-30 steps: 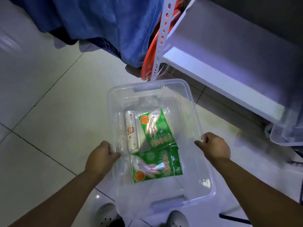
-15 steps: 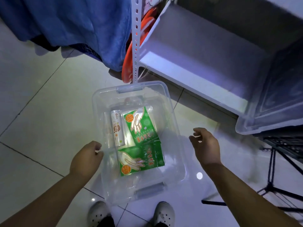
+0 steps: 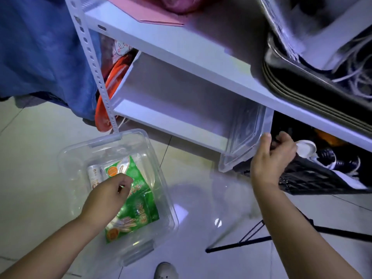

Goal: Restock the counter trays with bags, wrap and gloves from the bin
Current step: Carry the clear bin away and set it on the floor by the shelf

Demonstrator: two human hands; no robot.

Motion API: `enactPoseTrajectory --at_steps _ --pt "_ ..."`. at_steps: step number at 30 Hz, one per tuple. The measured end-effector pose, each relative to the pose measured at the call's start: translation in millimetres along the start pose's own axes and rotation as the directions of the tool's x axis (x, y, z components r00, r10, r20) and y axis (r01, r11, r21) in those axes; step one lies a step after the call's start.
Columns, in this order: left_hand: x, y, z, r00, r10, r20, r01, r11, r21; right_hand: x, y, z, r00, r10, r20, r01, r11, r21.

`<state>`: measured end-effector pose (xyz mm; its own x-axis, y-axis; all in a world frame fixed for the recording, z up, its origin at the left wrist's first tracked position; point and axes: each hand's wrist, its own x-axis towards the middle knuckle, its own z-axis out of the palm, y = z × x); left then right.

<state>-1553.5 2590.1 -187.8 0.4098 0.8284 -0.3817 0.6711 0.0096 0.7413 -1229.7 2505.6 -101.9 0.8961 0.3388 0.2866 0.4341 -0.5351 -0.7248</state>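
Both hands have left the bin (image 3: 104,146)'s rim: my left hand (image 3: 106,195) is hovering, fingers curled and empty, over the glove packs (image 3: 138,198). My right hand (image 3: 271,158) is closing on the lid (image 3: 244,146) leaning at the shelf (image 3: 181,57), so I judge unloading is starting.

The floor (image 3: 36,158) is pale glossy tile with dark grout lines. A clear bin (image 3: 163,190) stands on it, close beside the foot of a white rack (image 3: 94,73) with a perforated post. A black stand (image 3: 251,236) spreads its thin legs on the tiles to the right, and a pale shoe (image 3: 165,270) shows at the bottom edge. The lower shelf (image 3: 171,121) is bare at its left part; a clear lid (image 3: 247,137), or perhaps another bin, leans at its right end. The upper shelf (image 3: 181,45) carries a pink sheet (image 3: 145,13) and stacked dark trays (image 3: 314,93).
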Motion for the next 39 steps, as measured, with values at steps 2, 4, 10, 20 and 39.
enactPoseTrajectory --at_steps 2,4,10,20,39 --pt "1.4 10.5 3.7 1.000 0.016 0.007 -0.016 1.000 -0.010 6.8 4.9 8.9 0.985 0.091 0.144 -0.088 0.996 -0.027" --pt "0.5 18.1 8.2 0.999 0.022 0.029 -0.021 1.000 -0.019 8.3 5.4 14.8 0.978 0.133 0.164 -0.134 0.991 -0.004" --pt "0.7 49.2 25.6 0.991 0.071 0.116 -0.060 0.993 -0.097 -38.8 -4.6 25.9 0.976 0.041 0.214 -0.071 0.989 0.133" --pt "20.4 78.3 31.2 0.974 -0.189 0.124 0.222 0.694 -0.685 -183.0 -3.9 26.5 0.701 -0.296 0.649 0.265 0.953 0.148" --pt "-66.9 -131.2 -2.9 0.777 -0.593 -0.212 0.395 0.720 -0.571 -227.8 105.5 85.2 0.499 0.597 0.628 -0.450 0.798 -0.401"
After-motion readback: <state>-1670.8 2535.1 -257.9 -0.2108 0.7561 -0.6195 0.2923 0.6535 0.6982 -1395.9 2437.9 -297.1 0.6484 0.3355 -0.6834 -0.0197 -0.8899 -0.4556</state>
